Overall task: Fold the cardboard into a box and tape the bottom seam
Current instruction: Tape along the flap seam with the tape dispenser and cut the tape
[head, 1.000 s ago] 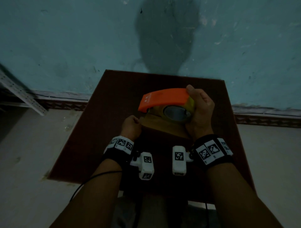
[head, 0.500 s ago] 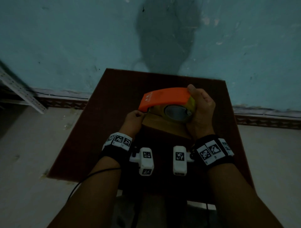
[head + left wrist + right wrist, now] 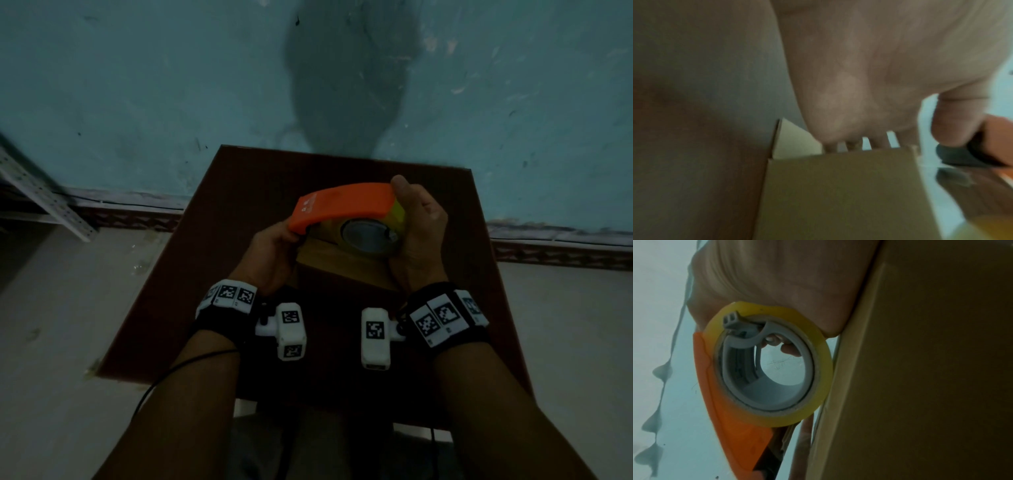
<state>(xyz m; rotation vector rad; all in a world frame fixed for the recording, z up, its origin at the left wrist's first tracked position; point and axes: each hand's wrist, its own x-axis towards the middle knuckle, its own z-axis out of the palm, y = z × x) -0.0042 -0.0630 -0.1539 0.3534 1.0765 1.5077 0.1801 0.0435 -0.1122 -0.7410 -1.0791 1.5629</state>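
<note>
Item one, as I log it remotely: a brown cardboard box (image 3: 342, 263) stands on a dark reddish table (image 3: 239, 205), directly in front of the person and between both wrists. Item two: an orange tape dispenser (image 3: 339, 205) carrying a yellow tape roll (image 3: 818, 369) on a grey core, resting on the box's upper face. My right hand (image 3: 419, 233) is wrapped around the rear of the dispenser, thumb on the orange top, fingers curled around the roll. My left hand (image 3: 274, 250) sits at the box's left edge, thumb against the dispenser's front tip; whether its fingers grip the cardboard I cannot tell. Backdrop: a teal wall (image 3: 137, 85) and a pale floor (image 3: 51, 325).
</note>
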